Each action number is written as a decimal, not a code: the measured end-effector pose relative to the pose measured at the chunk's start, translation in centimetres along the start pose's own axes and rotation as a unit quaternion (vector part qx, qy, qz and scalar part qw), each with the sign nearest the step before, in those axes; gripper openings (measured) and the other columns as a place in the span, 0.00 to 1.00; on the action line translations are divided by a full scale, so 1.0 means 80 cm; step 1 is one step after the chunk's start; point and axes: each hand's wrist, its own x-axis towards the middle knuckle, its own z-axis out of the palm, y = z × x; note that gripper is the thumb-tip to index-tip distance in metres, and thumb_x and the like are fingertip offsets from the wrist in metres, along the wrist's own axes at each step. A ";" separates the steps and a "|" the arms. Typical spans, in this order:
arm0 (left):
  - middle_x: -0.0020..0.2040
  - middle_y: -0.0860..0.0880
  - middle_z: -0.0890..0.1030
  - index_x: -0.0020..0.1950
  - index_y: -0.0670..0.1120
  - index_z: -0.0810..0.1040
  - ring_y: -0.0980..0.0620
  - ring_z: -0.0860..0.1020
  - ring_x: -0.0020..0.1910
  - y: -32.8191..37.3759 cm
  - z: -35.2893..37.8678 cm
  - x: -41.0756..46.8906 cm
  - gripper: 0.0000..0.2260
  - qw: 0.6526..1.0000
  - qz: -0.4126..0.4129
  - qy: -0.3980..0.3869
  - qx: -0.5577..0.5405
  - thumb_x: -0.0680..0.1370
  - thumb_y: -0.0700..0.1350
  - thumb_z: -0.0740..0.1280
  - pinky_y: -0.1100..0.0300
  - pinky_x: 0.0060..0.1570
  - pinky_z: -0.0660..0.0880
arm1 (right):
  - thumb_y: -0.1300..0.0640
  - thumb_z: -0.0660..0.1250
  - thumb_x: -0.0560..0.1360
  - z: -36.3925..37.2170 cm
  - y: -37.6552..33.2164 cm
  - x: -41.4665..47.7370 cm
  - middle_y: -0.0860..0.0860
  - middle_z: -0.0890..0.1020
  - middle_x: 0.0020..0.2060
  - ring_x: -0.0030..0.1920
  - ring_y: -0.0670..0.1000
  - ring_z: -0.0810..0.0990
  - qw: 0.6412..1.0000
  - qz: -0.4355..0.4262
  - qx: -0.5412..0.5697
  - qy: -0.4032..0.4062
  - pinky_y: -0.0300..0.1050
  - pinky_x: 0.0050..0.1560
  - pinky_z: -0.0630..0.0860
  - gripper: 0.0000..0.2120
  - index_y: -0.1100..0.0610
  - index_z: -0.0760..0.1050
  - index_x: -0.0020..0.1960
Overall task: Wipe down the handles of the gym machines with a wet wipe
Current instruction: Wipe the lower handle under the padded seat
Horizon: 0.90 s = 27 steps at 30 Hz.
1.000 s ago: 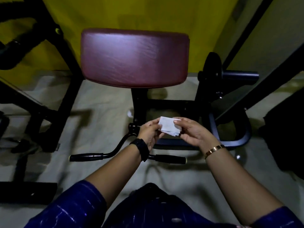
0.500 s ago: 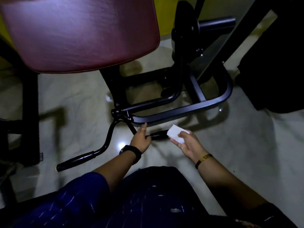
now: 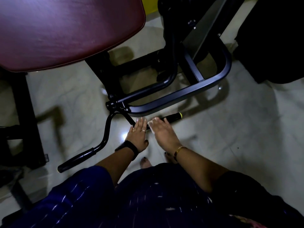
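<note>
Both hands are low in front of the pad (image 3: pixel 65 30): the left hand (image 3: pixel 138 131) lies flat, fingers straight, on the bar (image 3: pixel 108 127). The right hand (image 3: pixel 164 132) covers the wipe (image 3: pixel 151 125) on the grip (image 3: pixel 173 117), its finger curl lost in blur. Best to wrap the wipe fully round the grip and draw it out to the yellow-tipped end while the left hand steadies the bar.

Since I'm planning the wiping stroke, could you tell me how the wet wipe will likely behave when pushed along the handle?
Probably floppy: the wet wipe looks thin and bent under the right hand, so it may bunch when pushed. It likely drags rather than slides on the black grip, which looks rubbery. Light, so only hand pressure likely holds it.
</note>
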 end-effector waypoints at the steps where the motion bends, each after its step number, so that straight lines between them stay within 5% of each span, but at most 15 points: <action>1: 0.80 0.43 0.40 0.79 0.42 0.38 0.45 0.39 0.79 0.000 0.000 0.000 0.39 1.000 0.002 0.002 0.001 0.79 0.50 0.61 0.50 0.75 0.45 | 0.63 0.52 0.71 0.009 0.001 -0.008 0.56 0.78 0.64 0.66 0.55 0.75 0.998 -0.028 -0.050 -0.009 0.55 0.67 0.68 0.26 0.58 0.75 0.66; 7: 0.80 0.43 0.41 0.79 0.41 0.37 0.45 0.41 0.79 -0.004 -0.004 0.002 0.39 1.000 0.010 -0.003 0.023 0.79 0.51 0.61 0.48 0.75 0.46 | 0.63 0.51 0.71 0.005 0.033 -0.025 0.56 0.71 0.70 0.71 0.56 0.69 0.991 -0.008 -0.131 -0.037 0.59 0.69 0.64 0.30 0.59 0.69 0.72; 13: 0.80 0.43 0.40 0.79 0.41 0.38 0.46 0.41 0.79 -0.005 -0.004 0.002 0.38 1.000 0.011 -0.005 0.021 0.80 0.51 0.60 0.48 0.75 0.45 | 0.59 0.59 0.75 -0.005 0.002 0.016 0.58 0.59 0.76 0.77 0.56 0.52 0.990 0.011 -0.114 -0.081 0.53 0.74 0.37 0.31 0.61 0.55 0.77; 18: 0.80 0.43 0.40 0.79 0.41 0.38 0.46 0.41 0.79 -0.005 -0.005 0.001 0.37 1.000 0.015 0.004 0.014 0.80 0.51 0.59 0.50 0.75 0.44 | 0.60 0.57 0.69 0.017 0.002 -0.021 0.56 0.63 0.75 0.76 0.55 0.59 0.983 -0.010 -0.173 -0.058 0.55 0.75 0.47 0.36 0.59 0.56 0.77; 20: 0.80 0.43 0.41 0.79 0.41 0.38 0.46 0.41 0.79 -0.006 -0.005 0.002 0.37 1.000 0.016 0.004 0.018 0.81 0.50 0.59 0.50 0.76 0.44 | 0.60 0.58 0.68 0.014 0.016 -0.036 0.56 0.60 0.76 0.76 0.55 0.57 0.983 0.020 -0.173 -0.056 0.56 0.76 0.48 0.40 0.59 0.48 0.78; 22: 0.80 0.43 0.41 0.79 0.41 0.39 0.46 0.42 0.79 -0.007 -0.005 0.003 0.37 1.000 0.019 0.003 0.017 0.80 0.50 0.59 0.50 0.76 0.44 | 0.59 0.62 0.67 0.006 0.021 -0.032 0.58 0.61 0.75 0.76 0.56 0.58 0.982 0.077 -0.161 -0.057 0.57 0.74 0.50 0.41 0.61 0.51 0.77; 27: 0.80 0.42 0.41 0.79 0.41 0.38 0.46 0.41 0.79 -0.007 -0.004 0.001 0.37 1.000 0.021 0.005 0.006 0.80 0.49 0.60 0.51 0.76 0.44 | 0.57 0.57 0.77 -0.013 0.007 0.020 0.58 0.58 0.76 0.77 0.56 0.51 0.985 0.062 -0.139 -0.083 0.56 0.73 0.35 0.30 0.61 0.54 0.77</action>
